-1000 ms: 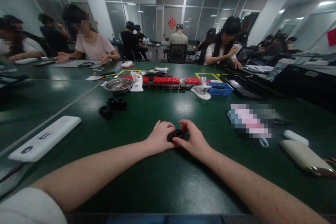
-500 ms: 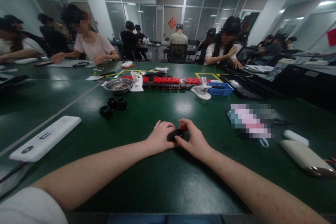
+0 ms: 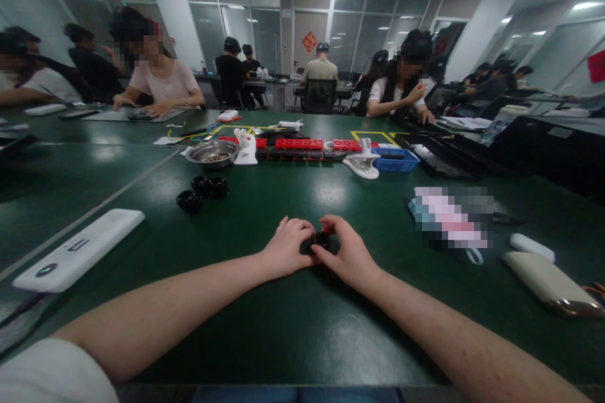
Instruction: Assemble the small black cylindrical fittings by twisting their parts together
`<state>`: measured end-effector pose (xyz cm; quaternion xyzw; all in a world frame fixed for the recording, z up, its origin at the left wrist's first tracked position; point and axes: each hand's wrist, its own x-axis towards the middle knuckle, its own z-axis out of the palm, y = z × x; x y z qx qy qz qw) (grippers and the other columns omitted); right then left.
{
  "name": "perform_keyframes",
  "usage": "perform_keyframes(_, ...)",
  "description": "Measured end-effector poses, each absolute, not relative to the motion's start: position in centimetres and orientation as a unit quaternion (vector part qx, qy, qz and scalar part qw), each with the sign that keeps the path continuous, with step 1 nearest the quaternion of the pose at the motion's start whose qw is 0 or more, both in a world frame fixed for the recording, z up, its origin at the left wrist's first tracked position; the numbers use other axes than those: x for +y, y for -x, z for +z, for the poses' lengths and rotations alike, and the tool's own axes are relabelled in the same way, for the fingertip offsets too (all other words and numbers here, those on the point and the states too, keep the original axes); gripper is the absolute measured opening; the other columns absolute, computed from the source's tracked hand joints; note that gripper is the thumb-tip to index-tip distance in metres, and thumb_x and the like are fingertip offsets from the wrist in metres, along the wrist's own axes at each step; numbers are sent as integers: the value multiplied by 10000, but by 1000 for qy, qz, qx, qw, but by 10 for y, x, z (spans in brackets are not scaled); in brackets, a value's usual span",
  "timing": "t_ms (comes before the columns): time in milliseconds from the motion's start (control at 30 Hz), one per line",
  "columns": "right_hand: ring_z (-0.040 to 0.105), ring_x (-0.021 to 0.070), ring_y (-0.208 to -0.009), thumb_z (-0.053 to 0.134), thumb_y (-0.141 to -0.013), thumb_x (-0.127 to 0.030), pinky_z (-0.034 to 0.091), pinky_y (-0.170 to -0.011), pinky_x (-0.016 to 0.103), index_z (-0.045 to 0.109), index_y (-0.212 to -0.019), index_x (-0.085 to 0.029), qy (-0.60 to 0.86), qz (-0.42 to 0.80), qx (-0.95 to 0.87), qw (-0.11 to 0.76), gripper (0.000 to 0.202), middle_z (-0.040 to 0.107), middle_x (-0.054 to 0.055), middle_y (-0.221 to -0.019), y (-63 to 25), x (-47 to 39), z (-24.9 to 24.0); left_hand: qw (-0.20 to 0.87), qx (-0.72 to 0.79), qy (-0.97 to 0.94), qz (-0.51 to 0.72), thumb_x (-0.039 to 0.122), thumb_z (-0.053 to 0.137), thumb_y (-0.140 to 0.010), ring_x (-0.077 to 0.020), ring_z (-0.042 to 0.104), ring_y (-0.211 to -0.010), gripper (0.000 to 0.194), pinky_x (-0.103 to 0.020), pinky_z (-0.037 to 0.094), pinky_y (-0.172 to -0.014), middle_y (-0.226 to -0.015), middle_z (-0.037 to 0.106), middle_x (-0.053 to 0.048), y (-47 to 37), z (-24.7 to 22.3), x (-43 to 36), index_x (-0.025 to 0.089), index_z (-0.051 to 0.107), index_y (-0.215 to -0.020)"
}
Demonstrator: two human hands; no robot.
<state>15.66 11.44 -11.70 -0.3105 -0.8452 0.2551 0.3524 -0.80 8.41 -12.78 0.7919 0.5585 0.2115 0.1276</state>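
Note:
A small black round part [image 3: 322,239] with a dark ring-shaped opening is held low over the table in front of me. My right hand [image 3: 348,250] grips it from the right, thumb in front and fingers behind. My left hand [image 3: 287,245] closes around its left side, hiding that part. Its exact kind cannot be made out. Farther left, three similar black round parts [image 3: 201,186] stand close together on the green table [image 3: 265,334].
Beyond my hands stand a metal bowl [image 3: 212,154], white clamp-like pieces [image 3: 246,150], red blocks [image 3: 299,144] and a blue tray [image 3: 396,160]. A white power bank [image 3: 80,252] lies left; a beige device [image 3: 551,283] lies right. Several people sit around.
The black part has turned slightly in my fingers, and less of its left side shows. Both hands keep nearly the same place. Across the table, a person at the left has shifted their hands.

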Motion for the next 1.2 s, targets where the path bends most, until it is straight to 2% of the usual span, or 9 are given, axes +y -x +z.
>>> perform_keyframes(100, 516, 195, -967, 479, -653, -52, 409, -878, 378, 392, -1100, -178, 268, 282, -856, 341, 473, 540, 74, -1012, -160, 114, -115, 129, 561, -789, 214, 418, 611, -683, -240, 443, -1053, 351, -556, 189, -993, -1068, 527, -50, 8, -127, 84, 202, 552, -953)
perform_keyframes(200, 484, 214, -1024, 516, -659, -86, 379, -913, 406, 367, -1146, -178, 277, 263, -856, 348, 518, 516, 90, -1075, -159, 115, -116, 127, 561, -790, 212, 409, 618, -677, -242, 448, -1046, 335, -558, 193, -990, -1062, 532, -48, 7, -126, 84, 199, 556, -930)
perform_keyframes(333, 520, 226, -893, 620, -657, -218, 444, -805, 405, 423, -1075, -177, 318, 238, -847, 355, 464, 531, 75, -953, -155, 115, -118, 126, 561, -792, 206, 358, 626, -668, -244, 452, -1039, 304, -557, 197, -988, -1058, 535, -45, 7, -125, 83, 204, 561, -923)
perform_keyframes(433, 539, 205, -861, 565, -673, -159, 455, -791, 381, 440, -1045, -177, 304, 258, -848, 350, 393, 544, 62, -919, -155, 114, -118, 127, 560, -791, 210, 366, 621, -674, -238, 451, -1041, 319, -551, 193, -994, -1053, 536, -44, 7, -126, 84, 204, 558, -942)
perform_keyframes(533, 509, 206, -1001, 471, -646, -61, 402, -894, 394, 391, -1135, -184, 258, 279, -860, 342, 510, 534, 77, -1056, -159, 114, -116, 126, 561, -790, 214, 403, 613, -682, -239, 443, -1056, 360, -547, 186, -999, -1072, 530, -52, 7, -127, 84, 202, 548, -973)
perform_keyframes(633, 452, 232, -1092, 501, -649, -82, 344, -949, 431, 352, -1192, -187, 257, 264, -866, 337, 573, 488, 98, -1158, -161, 115, -116, 128, 562, -791, 207, 398, 614, -681, -242, 439, -1068, 344, -549, 175, -1004, -1080, 527, -53, 7, -127, 84, 199, 552, -954)
perform_keyframes(833, 535, 227, -886, 624, -667, -225, 446, -804, 411, 426, -1088, -187, 328, 250, -839, 354, 467, 542, 71, -938, -156, 116, -119, 131, 563, -790, 204, 381, 625, -670, -240, 449, -1043, 323, -549, 190, -999, -1055, 536, -44, 6, -124, 83, 207, 566, -935)
perform_keyframes(1067, 439, 228, -1110, 517, -645, -76, 343, -963, 419, 340, -1199, -166, 243, 284, -874, 312, 589, 464, 115, -1189, -160, 114, -116, 128, 563, -790, 205, 386, 617, -680, -249, 433, -1077, 359, -548, 170, -1007, -1091, 522, -59, 7, -127, 84, 193, 555, -977)
perform_keyframes(1200, 516, 231, -950, 609, -668, -195, 423, -857, 423, 374, -1155, -163, 310, 265, -848, 338, 542, 527, 94, -1015, -158, 116, -117, 123, 560, -793, 203, 386, 624, -675, -239, 454, -1038, 318, -554, 194, -990, -1061, 534, -47, 7, -125, 83, 198, 566, -924)
